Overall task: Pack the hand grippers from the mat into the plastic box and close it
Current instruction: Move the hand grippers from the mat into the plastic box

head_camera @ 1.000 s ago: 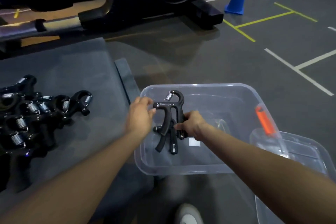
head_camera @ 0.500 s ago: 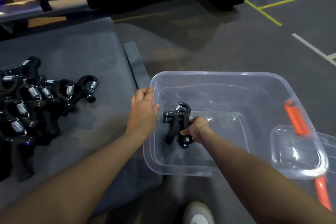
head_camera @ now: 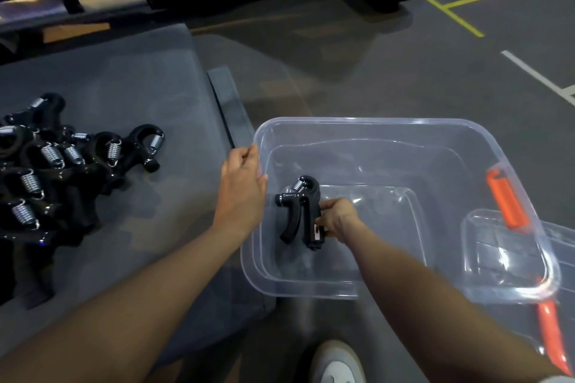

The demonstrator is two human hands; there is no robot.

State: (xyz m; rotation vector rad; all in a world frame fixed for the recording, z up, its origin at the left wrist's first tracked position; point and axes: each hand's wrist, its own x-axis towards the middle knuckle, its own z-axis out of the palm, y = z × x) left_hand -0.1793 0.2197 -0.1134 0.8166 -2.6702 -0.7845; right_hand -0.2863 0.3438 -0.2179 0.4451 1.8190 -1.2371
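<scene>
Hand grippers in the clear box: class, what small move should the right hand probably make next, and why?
Probably let go and withdraw. The right hand holds the hand grippers low inside the plastic box, seemingly at its floor, while the left hand rests at the rim. A pile of grippers waits on the mat.

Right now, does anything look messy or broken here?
Nothing looks broken. The hand grippers on the mat lie in a tangled heap, waiting to be packed. The right hand holds some grippers inside the box, and the lid is off.
</scene>
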